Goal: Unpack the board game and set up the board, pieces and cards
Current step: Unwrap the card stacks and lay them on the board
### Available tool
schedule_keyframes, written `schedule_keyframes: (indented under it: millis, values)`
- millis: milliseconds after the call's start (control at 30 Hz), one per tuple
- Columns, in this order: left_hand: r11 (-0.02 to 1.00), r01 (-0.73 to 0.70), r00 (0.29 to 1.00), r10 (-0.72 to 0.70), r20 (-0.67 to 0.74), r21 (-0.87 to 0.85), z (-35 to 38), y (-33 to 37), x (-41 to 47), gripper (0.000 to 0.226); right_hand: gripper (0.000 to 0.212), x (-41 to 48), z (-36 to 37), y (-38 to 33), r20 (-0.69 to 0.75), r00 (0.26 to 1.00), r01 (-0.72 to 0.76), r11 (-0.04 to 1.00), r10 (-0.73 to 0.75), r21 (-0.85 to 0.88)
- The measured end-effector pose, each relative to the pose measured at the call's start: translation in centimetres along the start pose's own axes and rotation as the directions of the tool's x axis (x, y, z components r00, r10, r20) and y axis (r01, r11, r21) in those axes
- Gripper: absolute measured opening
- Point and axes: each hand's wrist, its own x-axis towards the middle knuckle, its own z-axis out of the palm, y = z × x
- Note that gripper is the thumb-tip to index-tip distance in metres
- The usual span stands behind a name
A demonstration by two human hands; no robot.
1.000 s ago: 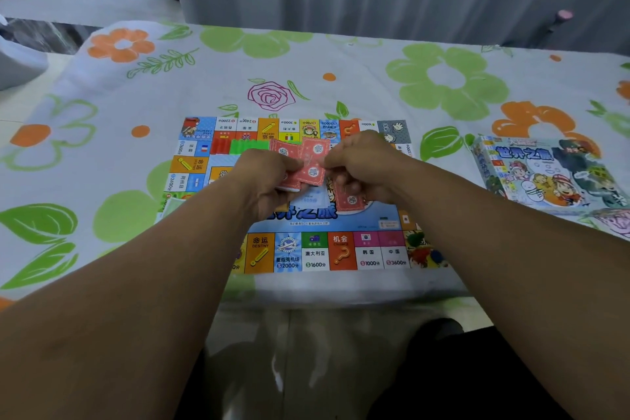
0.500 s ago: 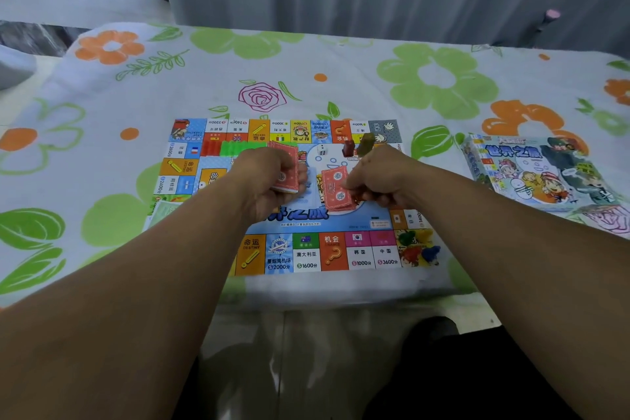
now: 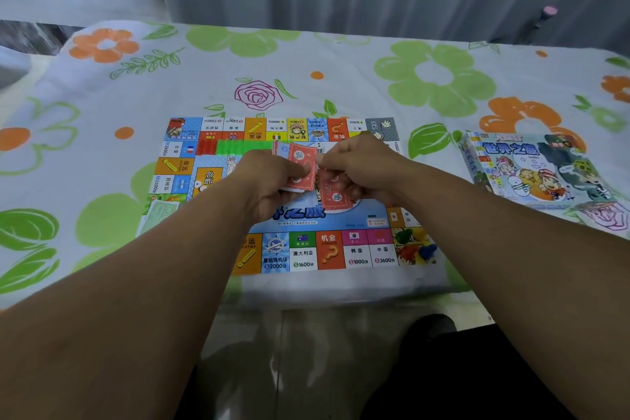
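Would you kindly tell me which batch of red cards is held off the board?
The batch gripped in the left hand; the other red cards lie on the board's centre.

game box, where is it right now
In the head view the game box lies flat on the flowered tablecloth at the right side, just right of the game board and apart from it.

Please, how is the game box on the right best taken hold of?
Grip the game box by two opposite side walls, coming from above: it lies flat, lid up, on the tablecloth, apart from the board, so its underside cannot be reached.
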Motion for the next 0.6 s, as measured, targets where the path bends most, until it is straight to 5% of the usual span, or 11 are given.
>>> schedule_keyframes:
  millis: [300,600]
  values:
    - [0.998,0.011,1.000,-0.010,0.022,-0.069,0.0,0.1,-0.1,0.010,0.009,0.2,-0.6,-0.3,-0.045,0.996,-0.074,0.994,0.078,0.081]
    - [0.990,0.014,1.000,-0.012,0.012,-0.142,-0.6,0.4,-0.8,0.024,0.013,0.1,-1.8,0.8,-0.090,0.971,-0.232,0.958,0.220,-0.169]
